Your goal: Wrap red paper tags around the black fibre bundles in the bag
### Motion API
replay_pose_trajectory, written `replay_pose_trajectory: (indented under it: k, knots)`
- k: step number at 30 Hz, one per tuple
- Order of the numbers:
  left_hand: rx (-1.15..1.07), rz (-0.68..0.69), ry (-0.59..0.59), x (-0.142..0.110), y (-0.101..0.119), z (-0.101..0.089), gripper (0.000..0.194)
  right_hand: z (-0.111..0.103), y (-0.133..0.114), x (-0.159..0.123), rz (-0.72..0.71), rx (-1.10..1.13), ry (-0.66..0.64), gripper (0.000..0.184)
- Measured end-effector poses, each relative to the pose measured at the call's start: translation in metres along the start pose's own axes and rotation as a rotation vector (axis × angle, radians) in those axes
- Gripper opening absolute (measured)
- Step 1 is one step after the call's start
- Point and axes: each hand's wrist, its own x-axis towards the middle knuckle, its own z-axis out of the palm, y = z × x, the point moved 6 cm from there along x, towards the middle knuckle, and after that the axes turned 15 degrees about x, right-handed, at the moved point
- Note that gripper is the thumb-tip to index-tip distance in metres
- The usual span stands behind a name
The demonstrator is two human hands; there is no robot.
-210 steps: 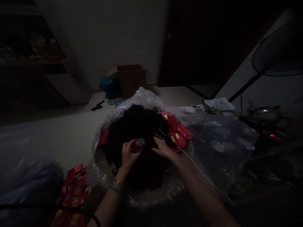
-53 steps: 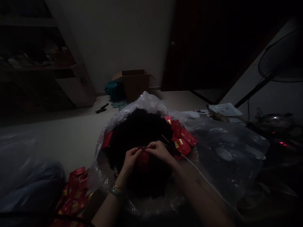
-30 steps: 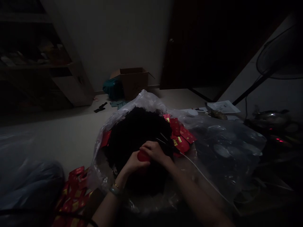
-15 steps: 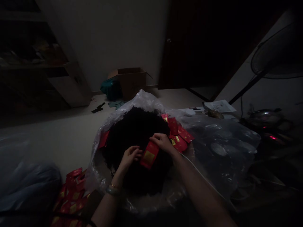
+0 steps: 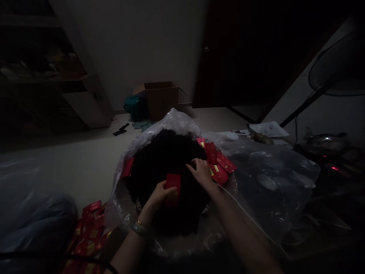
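Note:
My left hand (image 5: 161,195) is closed on a red packet (image 5: 173,183), its thumb across the front over a dim gold patch. The packet stands upright above a shaggy black heap (image 5: 165,152), whose material I cannot make out in the dark. Right of it, my right hand (image 5: 201,172) is over the heap with thumb and fingers apart, and nothing shows between them. Around the heap lies a clear plastic bag (image 5: 119,198). Several more red packets (image 5: 219,173) lie at its right edge beside my right hand, and another red packet (image 5: 127,167) is at the left edge.
A pile of red packets (image 5: 92,228) is at the lower left. Behind the bag stand an open cardboard box (image 5: 162,99) and a teal bundle (image 5: 136,106). Clear plastic (image 5: 268,163) spreads to the right, crossed by a white cord (image 5: 242,207). A fan (image 5: 333,68) stands at far right.
The red packet has passed from my right hand to my left and now stands more upright. My right hand has let go and moved slightly right. The view has shifted a little.

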Motion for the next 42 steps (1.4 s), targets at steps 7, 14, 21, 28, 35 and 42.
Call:
replay_pose_trajectory:
  k: [7, 14, 21, 28, 35, 42]
  knots:
    - [0.017, 0.037, 0.121, -0.001, 0.005, -0.007, 0.049, 0.009, 0.057, -0.005, 0.149, -0.340, -0.225, 0.048]
    - [0.031, 0.041, 0.141, -0.003, 0.007, -0.006, 0.046, -0.004, 0.058, -0.002, 0.119, -0.100, -0.166, 0.044]
    - [0.099, 0.051, 0.147, -0.002, 0.008, -0.006, 0.047, -0.011, 0.004, -0.016, 0.022, 0.516, -0.600, 0.061]
    - [0.171, 0.124, 0.124, 0.001, 0.008, -0.005, 0.041, -0.015, -0.071, -0.025, -0.261, 0.303, -0.721, 0.037]
    - [0.223, 0.129, 0.122, 0.000, 0.009, -0.004, 0.038, -0.010, -0.072, -0.026, -0.219, 0.205, -0.646, 0.025]
    - [0.225, 0.106, 0.105, -0.001, 0.007, -0.003, 0.038, -0.007, -0.069, -0.026, -0.211, 0.163, -0.642, 0.029]
